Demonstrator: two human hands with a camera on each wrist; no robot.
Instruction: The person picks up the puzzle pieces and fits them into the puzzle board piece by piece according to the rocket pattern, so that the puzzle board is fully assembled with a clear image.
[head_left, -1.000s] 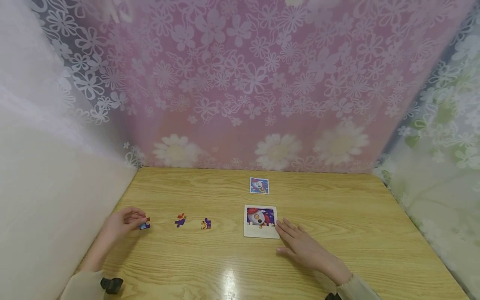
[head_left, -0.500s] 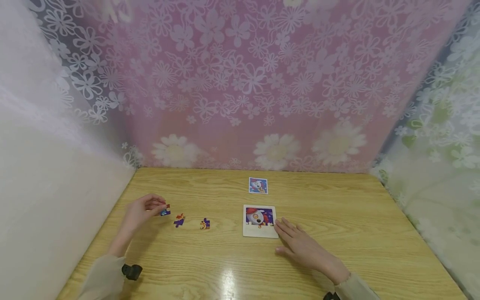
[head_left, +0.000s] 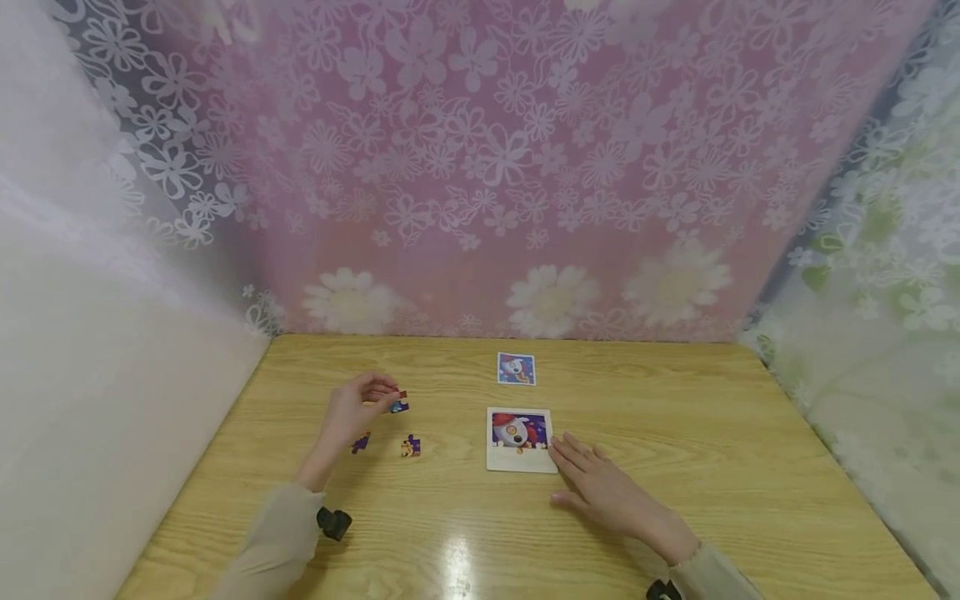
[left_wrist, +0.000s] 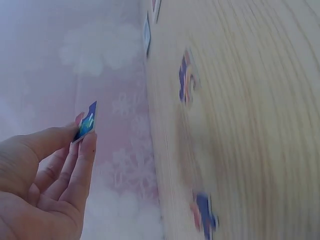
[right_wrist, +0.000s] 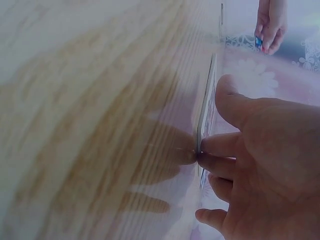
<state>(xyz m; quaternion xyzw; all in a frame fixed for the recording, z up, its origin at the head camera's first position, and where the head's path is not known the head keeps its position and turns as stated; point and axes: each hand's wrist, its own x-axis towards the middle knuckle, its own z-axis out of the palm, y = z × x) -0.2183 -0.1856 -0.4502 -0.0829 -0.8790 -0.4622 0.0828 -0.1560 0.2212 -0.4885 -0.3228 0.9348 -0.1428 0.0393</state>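
My left hand (head_left: 356, 410) pinches a blue and red jigsaw piece (head_left: 400, 402) between thumb and fingertips, raised off the table; the left wrist view shows the held jigsaw piece (left_wrist: 87, 123) edge-on. Below that hand lie two loose pieces: a purple and orange piece (head_left: 362, 442), partly hidden by the arm, and a purple and yellow piece (head_left: 411, 447). A white-framed puzzle tray (head_left: 521, 462) lies to their right, its upper part filled with a cartoon picture and its lower strip bare. With straight fingers my right hand (head_left: 611, 492) touches the tray's right edge.
Behind the tray lies a small picture card (head_left: 517, 368) with a similar cartoon. The wooden table (head_left: 675, 417) meets a pink flowered curtain (head_left: 480, 167) at the back, with pale walls at both sides. Each wrist wears a black camera.
My left hand has carried the pinched jigsaw piece to the right and away from me, passing over the loose pieces. The right hand has stayed at the tray's edge.
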